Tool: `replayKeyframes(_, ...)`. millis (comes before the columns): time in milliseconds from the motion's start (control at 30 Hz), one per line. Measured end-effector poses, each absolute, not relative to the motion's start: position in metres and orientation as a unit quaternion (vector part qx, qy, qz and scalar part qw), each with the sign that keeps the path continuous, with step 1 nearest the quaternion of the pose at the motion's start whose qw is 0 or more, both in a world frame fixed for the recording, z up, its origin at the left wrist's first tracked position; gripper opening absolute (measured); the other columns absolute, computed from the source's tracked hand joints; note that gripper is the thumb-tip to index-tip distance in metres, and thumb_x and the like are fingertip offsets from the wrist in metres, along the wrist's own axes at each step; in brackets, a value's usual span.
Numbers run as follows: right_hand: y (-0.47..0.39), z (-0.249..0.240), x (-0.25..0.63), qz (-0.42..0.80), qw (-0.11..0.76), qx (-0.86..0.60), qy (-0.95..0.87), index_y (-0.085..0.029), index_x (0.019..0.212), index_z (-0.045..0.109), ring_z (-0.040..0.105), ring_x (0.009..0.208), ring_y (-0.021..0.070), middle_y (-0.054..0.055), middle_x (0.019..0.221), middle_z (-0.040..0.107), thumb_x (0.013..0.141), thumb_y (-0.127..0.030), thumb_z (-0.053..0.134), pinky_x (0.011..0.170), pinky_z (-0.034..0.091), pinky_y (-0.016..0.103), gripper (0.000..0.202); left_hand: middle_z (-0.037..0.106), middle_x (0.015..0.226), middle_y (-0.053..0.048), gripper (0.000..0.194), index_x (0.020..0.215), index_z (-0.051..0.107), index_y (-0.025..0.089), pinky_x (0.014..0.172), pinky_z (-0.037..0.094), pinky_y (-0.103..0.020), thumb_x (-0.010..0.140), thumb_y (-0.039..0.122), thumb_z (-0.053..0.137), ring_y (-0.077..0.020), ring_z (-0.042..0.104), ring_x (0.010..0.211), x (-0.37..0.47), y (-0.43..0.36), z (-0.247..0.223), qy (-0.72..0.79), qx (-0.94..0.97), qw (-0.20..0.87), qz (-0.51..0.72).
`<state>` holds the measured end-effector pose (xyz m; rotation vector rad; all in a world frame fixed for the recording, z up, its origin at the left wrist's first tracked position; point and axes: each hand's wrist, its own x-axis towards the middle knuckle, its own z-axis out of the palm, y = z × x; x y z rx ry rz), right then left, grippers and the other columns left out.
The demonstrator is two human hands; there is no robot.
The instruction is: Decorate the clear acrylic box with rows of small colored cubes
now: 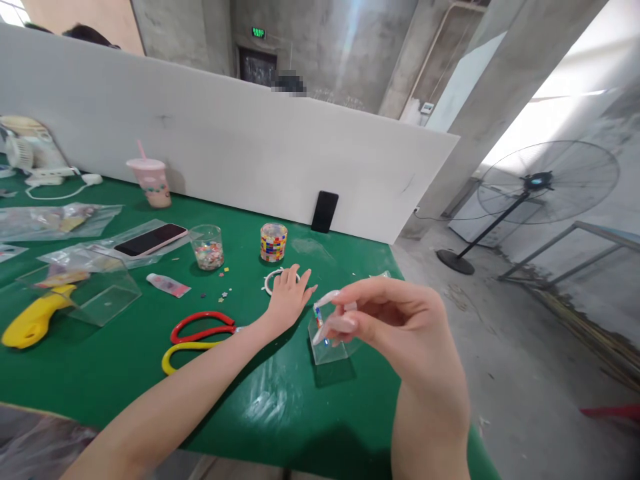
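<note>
My left hand [289, 293] lies palm down with its fingers spread over a white ring [269, 283] on the table. My right hand [400, 327] is raised nearer to me, thumb and forefinger curled toward each other in a pinch. Whatever lies between its long-nailed tips is too small to make out. Just behind these fingertips stands a small clear plastic box [330, 355], with a few coloured bits showing at its side. A round container covered in coloured bricks [273, 248] stands beyond my left hand. Beside it is a clear cup of small confetti-like pieces [207, 257].
Red-and-yellow-handled scissors [203, 327] lie by my left forearm. Further left are a glue tube [169, 285], a clear box [107, 300], a yellow-handled tool [37, 323], a phone [150, 240] and a pink drink cup [151, 183]. Another phone [325, 211] leans on the white partition [250, 147].
</note>
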<state>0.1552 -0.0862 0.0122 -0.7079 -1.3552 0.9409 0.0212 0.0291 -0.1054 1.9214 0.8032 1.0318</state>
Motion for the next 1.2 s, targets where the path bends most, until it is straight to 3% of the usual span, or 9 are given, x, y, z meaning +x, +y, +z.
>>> replayKeyframes(133,-0.096,0.005,0.159,0.346,0.63,-0.326,-0.614,-0.036,0.103,0.093,0.088,0.071,0.0163,-0.005,0.085,0.089,0.086,-0.004,0.09,0.067,0.072,0.017,0.036,0.07,0.113,-0.006,0.029,0.101,0.074,0.02,0.098,0.059,-0.04,0.107,0.047,0.065,-0.029,0.068,0.125,0.027,0.027,-0.085,0.364,0.719,0.338,0.487)
replayKeyframes(200,-0.101,0.002,0.159,0.297,0.63,-0.343,-0.63,-0.04,0.111,0.091,0.088,0.072,0.015,-0.006,0.087,0.089,0.093,-0.005,0.083,0.069,0.072,0.018,0.04,0.067,0.094,-0.003,0.034,0.091,0.067,0.025,0.09,0.058,-0.037,0.111,0.048,0.052,-0.0224,0.068,0.101,0.024,0.016,-0.059,0.352,0.702,0.331,0.523)
replayKeyframes(300,-0.105,0.001,0.155,0.196,0.635,-0.367,-0.651,-0.038,0.114,0.091,0.085,0.064,0.0156,-0.005,0.083,0.089,0.093,-0.004,0.082,0.063,0.072,0.02,0.04,0.051,0.072,0.002,0.054,0.078,0.053,0.027,0.068,0.052,-0.034,0.119,0.053,0.029,-0.018,0.052,0.068,0.008,-0.011,-0.011,0.337,0.672,0.336,0.567)
replayKeyframes(367,-0.105,0.0,0.151,0.114,0.652,-0.362,-0.657,-0.037,0.116,0.09,0.081,0.058,0.0152,-0.005,0.083,0.089,0.089,-0.002,0.084,0.058,0.071,0.023,0.044,0.048,0.065,0.002,0.059,0.069,0.052,0.026,0.06,0.046,-0.033,0.118,0.055,0.039,-0.0168,0.046,0.061,-0.005,-0.031,0.017,0.316,0.676,0.367,0.556)
replayKeyframes(567,-0.104,-0.004,0.146,0.03,0.672,-0.35,-0.652,-0.044,0.129,0.086,0.071,0.053,0.0124,-0.006,0.08,0.084,0.089,0.003,0.079,0.046,0.061,0.024,0.062,0.046,0.063,0.001,0.069,0.068,0.055,0.025,0.054,0.037,-0.034,0.114,0.071,0.035,-0.0159,0.041,0.057,-0.017,-0.056,0.041,0.276,0.686,0.45,0.501)
replayKeyframes(733,-0.108,-0.007,0.146,0.03,0.665,-0.384,-0.64,-0.046,0.126,0.087,0.06,0.047,0.0116,-0.006,0.072,0.079,0.093,-0.005,0.081,0.043,0.053,0.026,0.054,0.061,0.068,0.003,0.046,0.077,0.057,0.025,0.053,0.046,-0.026,0.115,0.051,0.053,-0.013,0.054,0.057,-0.004,-0.054,0.027,0.19,0.686,0.545,0.443)
replayKeyframes(900,-0.107,-0.008,0.146,0.042,0.662,-0.382,-0.643,-0.043,0.122,0.089,0.058,0.046,0.0129,-0.006,0.068,0.077,0.091,-0.008,0.085,0.043,0.053,0.027,0.047,0.065,0.071,0.003,0.04,0.078,0.054,0.025,0.058,0.059,-0.025,0.111,0.047,0.062,-0.0151,0.07,0.066,-0.005,-0.057,0.029,0.162,0.652,0.608,0.423)
replayKeyframes(1033,-0.106,-0.007,0.143,0.077,0.668,-0.358,-0.648,-0.039,0.117,0.09,0.065,0.048,0.0116,-0.005,0.076,0.083,0.09,-0.007,0.086,0.048,0.06,0.025,0.042,0.061,0.068,0.004,0.04,0.077,0.055,0.025,0.059,0.059,-0.024,0.11,0.045,0.064,-0.0148,0.067,0.066,-0.008,-0.061,0.033,0.163,0.641,0.621,0.42)
replayKeyframes(1200,-0.104,-0.005,0.144,0.108,0.671,-0.345,-0.647,-0.039,0.117,0.09,0.06,0.043,0.0091,-0.005,0.084,0.087,0.087,-0.004,0.086,0.037,0.047,0.021,0.046,0.061,0.072,0.006,0.032,0.082,0.056,0.024,0.061,0.056,-0.021,0.105,0.037,0.074,-0.0121,0.066,0.067,-0.01,-0.064,0.034,0.139,0.611,0.671,0.397)
